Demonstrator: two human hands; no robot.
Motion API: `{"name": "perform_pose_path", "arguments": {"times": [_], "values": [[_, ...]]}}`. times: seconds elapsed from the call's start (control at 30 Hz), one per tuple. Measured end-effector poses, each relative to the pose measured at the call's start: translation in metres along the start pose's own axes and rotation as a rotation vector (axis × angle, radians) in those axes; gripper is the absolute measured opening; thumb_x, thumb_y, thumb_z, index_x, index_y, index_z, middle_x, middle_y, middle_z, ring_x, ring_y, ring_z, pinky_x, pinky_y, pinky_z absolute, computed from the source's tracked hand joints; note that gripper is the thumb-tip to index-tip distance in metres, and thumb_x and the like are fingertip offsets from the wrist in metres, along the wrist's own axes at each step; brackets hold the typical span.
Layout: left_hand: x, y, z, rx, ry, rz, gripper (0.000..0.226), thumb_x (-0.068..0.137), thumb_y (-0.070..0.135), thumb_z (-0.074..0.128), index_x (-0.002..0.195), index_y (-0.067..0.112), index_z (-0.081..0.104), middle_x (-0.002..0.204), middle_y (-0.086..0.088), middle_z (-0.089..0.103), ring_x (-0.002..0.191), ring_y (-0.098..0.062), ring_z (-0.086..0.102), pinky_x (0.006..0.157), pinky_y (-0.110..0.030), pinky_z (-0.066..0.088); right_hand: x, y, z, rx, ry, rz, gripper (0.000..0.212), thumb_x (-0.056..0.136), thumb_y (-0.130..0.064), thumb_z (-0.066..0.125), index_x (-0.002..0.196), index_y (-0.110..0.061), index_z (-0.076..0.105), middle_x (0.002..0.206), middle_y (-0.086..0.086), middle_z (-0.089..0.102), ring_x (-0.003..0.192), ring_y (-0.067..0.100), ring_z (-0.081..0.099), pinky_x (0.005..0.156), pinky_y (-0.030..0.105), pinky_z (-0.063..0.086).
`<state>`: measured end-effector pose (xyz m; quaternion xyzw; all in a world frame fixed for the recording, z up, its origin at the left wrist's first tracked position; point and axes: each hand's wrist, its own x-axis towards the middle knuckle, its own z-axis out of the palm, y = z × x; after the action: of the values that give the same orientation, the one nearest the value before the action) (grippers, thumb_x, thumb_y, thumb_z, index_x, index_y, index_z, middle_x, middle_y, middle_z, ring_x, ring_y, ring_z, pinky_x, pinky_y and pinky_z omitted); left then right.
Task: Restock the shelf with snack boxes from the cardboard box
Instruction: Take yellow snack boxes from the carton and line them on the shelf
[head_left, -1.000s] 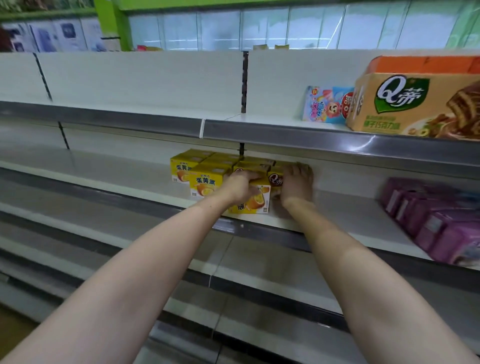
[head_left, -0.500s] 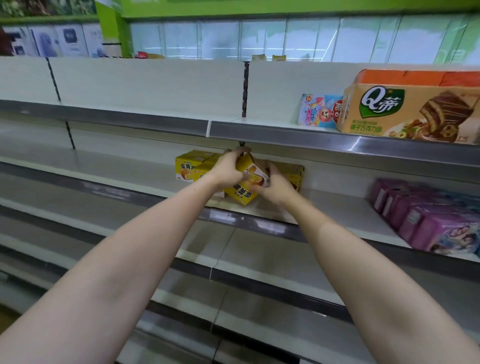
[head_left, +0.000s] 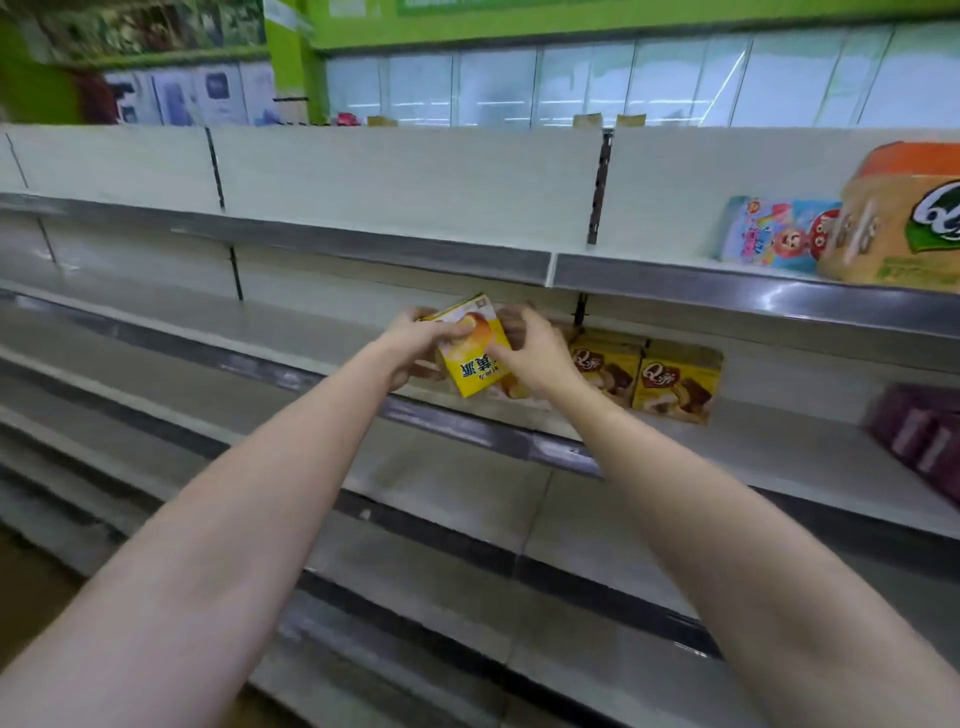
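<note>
a long run of pale metal shelf (head_left: 322, 332) boards crosses the frame under green shop signage, with two brown snack boxes (head_left: 644, 376) standing right of centre and purple packs (head_left: 919, 436) at the right edge. at centre the left hand (head_left: 415, 347) and right hand (head_left: 530, 348) pinch a tilted yellow snack box (head_left: 470, 358) between curled fingers, just above the middle shelf. it looks mid-placement; next it wants turning upright and setting down beside the brown ones.
</note>
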<state>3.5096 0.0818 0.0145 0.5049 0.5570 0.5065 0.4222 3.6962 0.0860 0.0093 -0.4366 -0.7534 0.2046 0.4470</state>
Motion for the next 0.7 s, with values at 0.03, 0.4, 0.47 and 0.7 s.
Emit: {"name": "perform_pose_path", "arguments": {"times": [0.03, 0.4, 0.47, 0.7], "values": [[0.004, -0.002, -0.013, -0.026, -0.018, -0.022, 0.063, 0.072, 0.031, 0.085, 0.122, 0.015, 0.051, 0.092, -0.007, 0.067, 0.083, -0.027, 0.066, 0.088, -0.051, 0.055, 0.006, -0.005, 0.009, -0.032, -0.017, 0.014, 0.052, 0.084, -0.023, 0.076, 0.130, -0.011, 0.055, 0.123, 0.006, 0.067, 0.110, 0.018, 0.064, 0.093, 0.028, 0.050], [0.076, -0.060, -0.086, 0.055, -0.255, -0.148, 0.028, 0.080, 0.033, 0.079, 0.098, 0.016, 0.066, 0.092, 0.001, 0.072, 0.081, -0.012, 0.063, 0.074, -0.021, 0.046, 0.058, -0.014, 0.094, -0.073, 0.029, 0.181, 0.054, 0.089, -0.014, 0.071, 0.135, -0.012, 0.042, 0.121, 0.007, 0.065, 0.106, 0.026, 0.064, 0.087, 0.039, 0.054], [0.090, -0.068, -0.086, 0.101, -0.248, -0.078, 0.044, 0.063, 0.027, 0.089, 0.100, 0.016, 0.067, 0.104, -0.003, 0.072, 0.089, -0.015, 0.062, 0.080, -0.028, 0.046, 0.061, -0.012, 0.098, -0.130, 0.034, 0.189, 0.061, 0.086, -0.012, 0.073, 0.137, -0.016, 0.041, 0.122, 0.008, 0.064, 0.106, 0.025, 0.064, 0.092, 0.042, 0.053], [0.113, -0.071, -0.060, 0.084, -0.163, 0.167, 0.078, 0.069, -0.001, 0.085, 0.133, 0.010, 0.041, 0.113, -0.009, 0.064, 0.093, -0.022, 0.063, 0.073, -0.031, 0.056, 0.058, -0.005, 0.087, -0.430, 0.072, 0.247, 0.066, 0.089, -0.021, 0.069, 0.145, -0.025, 0.034, 0.110, 0.011, 0.063, 0.092, 0.029, 0.062, 0.075, 0.038, 0.055]]}}
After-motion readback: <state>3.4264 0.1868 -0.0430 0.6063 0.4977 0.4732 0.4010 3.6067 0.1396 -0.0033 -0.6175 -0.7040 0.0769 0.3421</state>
